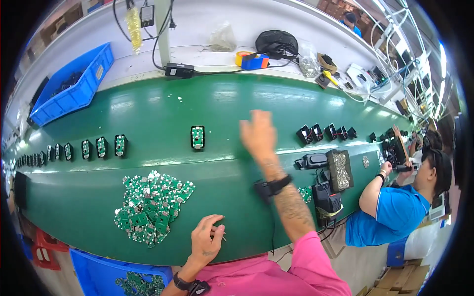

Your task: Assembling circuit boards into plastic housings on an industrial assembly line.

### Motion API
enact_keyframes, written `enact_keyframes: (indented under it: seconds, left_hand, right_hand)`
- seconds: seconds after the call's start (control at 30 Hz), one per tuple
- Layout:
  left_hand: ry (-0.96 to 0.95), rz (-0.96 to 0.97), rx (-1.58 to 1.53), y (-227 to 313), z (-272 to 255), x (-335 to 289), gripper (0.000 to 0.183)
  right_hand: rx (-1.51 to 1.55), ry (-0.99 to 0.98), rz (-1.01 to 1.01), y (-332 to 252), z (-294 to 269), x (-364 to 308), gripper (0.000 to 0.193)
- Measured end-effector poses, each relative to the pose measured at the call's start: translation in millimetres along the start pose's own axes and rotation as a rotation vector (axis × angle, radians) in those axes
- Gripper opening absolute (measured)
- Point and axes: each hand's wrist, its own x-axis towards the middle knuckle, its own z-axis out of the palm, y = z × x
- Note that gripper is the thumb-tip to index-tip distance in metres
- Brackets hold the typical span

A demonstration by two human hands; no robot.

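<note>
Head view, taking the green conveyor belt point(148, 123) as the landmark. The right hand point(257, 134) is raised over the middle of the belt with its fingers spread and nothing in them; it is blurred. Just to its left, a black housing with a green board fitted in it point(197, 137) lies alone on the belt. Further left along the belt a row of fitted housings point(101, 147) lies in line. That looks like finished work, though how many more are due cannot be told.

At the near edge of the belt the left hand point(207, 241) rests with its fingers curled in; something thin seems pinched there, but I cannot tell what. Beside it on the belt, a heap of loose green circuit boards point(150, 207) is large, so much seems left. To the right of the raised hand, empty black housings point(323, 133) stand in a row, and a co-worker in blue point(395, 212) sits at the far right end.
</note>
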Motion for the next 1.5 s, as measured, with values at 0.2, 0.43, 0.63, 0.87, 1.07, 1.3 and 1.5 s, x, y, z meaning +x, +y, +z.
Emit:
enact_keyframes:
  seconds: [0.2,0.43,0.63,0.87,1.07,1.3,1.5]
  left_hand:
    - [-0.05,0.044,0.06,2.3,3.2,1.2,0.024]
    - [-0.068,-0.006,-0.003,11.6,17.2,4.2,0.039]
    - [-0.037,0.015,-0.177,31.5,36.8,8.1,0.087]
    - [-0.259,0.023,0.061,26.4,34.2,12.2,0.068]
    - [-0.312,0.03,0.064,25.8,40.1,9.6,0.041]
    - [-0.337,-0.077,-0.089,10.4,41.9,8.3,0.006]
    - [-0.353,-0.168,-0.109,17.3,43.0,8.3,0.003]
  right_hand:
    - [-0.522,-0.294,0.145,154.2,-74.8,26.9,0.039]
    - [-0.427,-0.201,0.054,110.8,-94.2,-0.8,0.014]
    - [0.362,-0.654,-0.139,-33.0,-122.9,-142.3,0.03]
    - [0.52,-0.423,0.01,-24.5,-146.4,-204.3,0.013]
    - [0.54,-0.326,-0.06,4.2,-168.9,-218.0,0.012]
    - [-0.181,-0.065,0.376,66.3,-183.2,-227.2,0.031]
    - [-0.038,-0.145,0.291,88.6,-180.4,-232.8,0.036]
